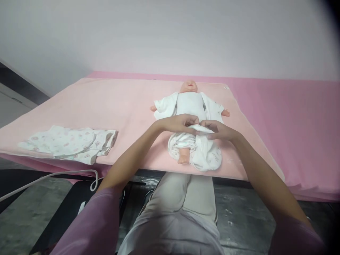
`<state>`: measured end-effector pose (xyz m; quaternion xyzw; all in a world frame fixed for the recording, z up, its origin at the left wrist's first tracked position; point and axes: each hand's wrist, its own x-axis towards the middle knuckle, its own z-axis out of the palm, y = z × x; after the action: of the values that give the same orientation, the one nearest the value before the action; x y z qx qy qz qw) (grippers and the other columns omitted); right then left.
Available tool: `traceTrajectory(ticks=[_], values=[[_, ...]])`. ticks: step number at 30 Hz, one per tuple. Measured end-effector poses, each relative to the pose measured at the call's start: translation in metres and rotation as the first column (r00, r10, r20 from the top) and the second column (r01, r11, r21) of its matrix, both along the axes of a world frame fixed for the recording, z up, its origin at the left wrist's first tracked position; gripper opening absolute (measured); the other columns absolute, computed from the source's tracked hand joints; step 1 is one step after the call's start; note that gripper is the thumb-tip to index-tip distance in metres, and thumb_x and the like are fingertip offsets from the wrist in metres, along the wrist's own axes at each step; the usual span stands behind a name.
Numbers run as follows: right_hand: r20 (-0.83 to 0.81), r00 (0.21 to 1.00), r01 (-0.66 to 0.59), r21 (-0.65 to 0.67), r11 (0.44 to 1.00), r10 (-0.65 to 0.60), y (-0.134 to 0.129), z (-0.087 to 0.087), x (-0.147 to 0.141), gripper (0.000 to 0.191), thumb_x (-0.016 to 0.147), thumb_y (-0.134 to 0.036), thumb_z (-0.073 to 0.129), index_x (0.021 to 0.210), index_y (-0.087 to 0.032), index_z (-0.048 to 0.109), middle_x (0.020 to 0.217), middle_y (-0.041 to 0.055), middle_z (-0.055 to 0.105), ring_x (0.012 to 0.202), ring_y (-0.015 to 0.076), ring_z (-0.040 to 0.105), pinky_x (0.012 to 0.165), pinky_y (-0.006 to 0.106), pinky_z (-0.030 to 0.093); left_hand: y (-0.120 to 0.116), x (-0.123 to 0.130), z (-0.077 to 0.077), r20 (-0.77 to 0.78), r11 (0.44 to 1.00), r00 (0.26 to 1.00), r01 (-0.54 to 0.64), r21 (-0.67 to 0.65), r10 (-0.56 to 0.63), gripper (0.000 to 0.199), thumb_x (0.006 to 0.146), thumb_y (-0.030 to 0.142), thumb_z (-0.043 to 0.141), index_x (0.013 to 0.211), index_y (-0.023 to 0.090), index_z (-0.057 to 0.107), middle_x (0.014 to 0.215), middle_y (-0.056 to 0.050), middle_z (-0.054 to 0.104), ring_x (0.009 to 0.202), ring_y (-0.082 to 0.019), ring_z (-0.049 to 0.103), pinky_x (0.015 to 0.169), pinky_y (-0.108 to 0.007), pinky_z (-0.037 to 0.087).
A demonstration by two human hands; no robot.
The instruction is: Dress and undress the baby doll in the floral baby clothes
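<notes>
A baby doll (190, 104) lies on its back on the peach blanket, arms spread, a white top around its shoulders. White printed baby pants (205, 156) are bunched around its legs, and one bare foot (183, 156) sticks out of them. My left hand (184, 123) has its fingers curled on the waist edge of the pants. From the other side, my right hand (219, 130) pinches the same raised edge, close to my left. Parts of my fingertips are hidden by the cloth, and the doll's other foot is out of sight within it.
Folded printed baby clothes (71, 143) lie at the left on the peach blanket (127, 106). Pink cloth (287, 131) covers the table on the right. A white cable (66, 172) loops below the front edge near my left arm. A pale wall stands behind.
</notes>
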<state>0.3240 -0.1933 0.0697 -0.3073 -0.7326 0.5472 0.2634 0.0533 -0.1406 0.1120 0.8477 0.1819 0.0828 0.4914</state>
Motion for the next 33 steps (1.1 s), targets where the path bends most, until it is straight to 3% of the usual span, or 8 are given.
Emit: traceTrajectory(ticks=[3, 5, 11, 18, 22, 25, 28, 33], values=[[-0.103, 0.994, -0.052, -0.105, 0.993, 0.041, -0.003, -0.008, 0.005, 0.046, 0.084, -0.053, 0.095, 0.098, -0.021, 0.064, 0.094, 0.0009, 0.06, 0.087, 0.0188, 0.057, 0.079, 0.029, 0.046, 0.018, 0.015, -0.011, 0.063, 0.947, 0.993, 0.11, -0.302, -0.096, 0.038, 0.088, 0.049, 0.088, 0.103, 0.021, 0.067, 0.079, 0.0, 0.065, 0.07, -0.015, 0.063, 0.063, -0.028, 0.046], [-0.189, 0.981, -0.078, -0.156, 0.985, 0.048, -0.005, -0.011, 0.006, 0.048, 0.085, -0.057, 0.093, 0.096, -0.021, 0.063, 0.09, 0.0001, 0.058, 0.081, 0.0172, 0.055, 0.075, 0.028, 0.045, 0.019, 0.014, -0.02, 0.075, 0.921, 0.992, 0.125, -0.369, -0.104, 0.035, 0.089, 0.047, 0.089, 0.101, 0.021, 0.069, 0.068, 0.002, 0.059, 0.061, -0.013, 0.057, 0.057, -0.027, 0.043], [-0.191, 0.981, -0.024, -0.293, 0.956, -0.034, -0.013, -0.008, 0.002, 0.037, 0.101, -0.053, 0.08, 0.095, -0.021, 0.063, 0.084, -0.0008, 0.06, 0.076, 0.0153, 0.056, 0.07, 0.026, 0.045, 0.017, 0.005, -0.031, 0.099, 0.907, 0.979, 0.203, -0.368, -0.179, 0.031, 0.09, 0.045, 0.089, 0.106, 0.02, 0.078, 0.099, -0.005, 0.073, 0.089, -0.018, 0.073, 0.079, -0.031, 0.058], [-0.025, 0.994, -0.113, -0.274, 0.955, 0.11, -0.015, 0.0, 0.001, 0.044, 0.097, -0.06, 0.082, 0.107, -0.017, 0.081, 0.105, 0.0077, 0.079, 0.102, 0.026, 0.073, 0.093, 0.037, 0.056, 0.021, 0.003, -0.033, 0.244, 0.925, 0.969, 0.056, -0.375, 0.04, 0.025, 0.092, 0.04, 0.083, 0.107, 0.022, 0.074, 0.108, -0.006, 0.073, 0.105, -0.02, 0.071, 0.094, -0.031, 0.057], [-0.079, 0.997, -0.006, -0.222, 0.975, -0.012, -0.015, -0.009, 0.002, 0.049, 0.096, -0.066, 0.081, 0.104, -0.018, 0.082, 0.1, 0.0075, 0.08, 0.094, 0.0246, 0.074, 0.09, 0.036, 0.058, 0.017, 0.0, -0.029, 0.212, 0.911, 0.975, 0.02, -0.411, 0.074, 0.031, 0.092, 0.045, 0.081, 0.112, 0.025, 0.07, 0.114, -0.007, 0.074, 0.114, -0.024, 0.071, 0.099, -0.036, 0.058], [-0.101, 0.995, 0.004, -0.212, 0.977, -0.026, -0.015, -0.011, 0.002, 0.052, 0.095, -0.06, 0.084, 0.127, -0.02, 0.078, 0.11, 0.0081, 0.081, 0.099, 0.0243, 0.076, 0.09, 0.034, 0.06, 0.018, -0.001, -0.032, 0.208, 0.888, 0.972, 0.002, -0.46, 0.106, 0.037, 0.089, 0.049, 0.082, 0.114, 0.025, 0.068, 0.114, -0.007, 0.074, 0.113, -0.025, 0.072, 0.098, -0.037, 0.058], [-0.028, 0.995, -0.096, -0.223, 0.97, 0.092, -0.015, -0.004, 0.002, 0.076, 0.086, -0.047, 0.095, 0.152, -0.024, 0.066, 0.12, 0.0077, 0.08, 0.105, 0.0246, 0.077, 0.088, 0.033, 0.062, 0.023, -0.003, -0.037, 0.22, 0.883, 0.965, -0.024, -0.468, 0.143, 0.039, 0.091, 0.049, 0.079, 0.119, 0.027, 0.065, 0.115, -0.004, 0.074, 0.114, -0.025, 0.072, 0.099, -0.037, 0.058], [0.155, 0.985, -0.038, -0.214, 0.976, 0.072, -0.02, 0.009, -0.002, 0.08, 0.079, -0.041, 0.099, 0.152, -0.025, 0.068, 0.124, 0.0069, 0.08, 0.114, 0.0289, 0.075, 0.094, 0.038, 0.063, 0.023, -0.002, -0.037, 0.177, 0.93, 0.975, -0.064, -0.363, 0.136, 0.036, 0.097, 0.05, 0.071, 0.124, 0.029, 0.059, 0.119, -0.004, 0.072, 0.117, -0.025, 0.071, 0.101, -0.037, 0.058]])
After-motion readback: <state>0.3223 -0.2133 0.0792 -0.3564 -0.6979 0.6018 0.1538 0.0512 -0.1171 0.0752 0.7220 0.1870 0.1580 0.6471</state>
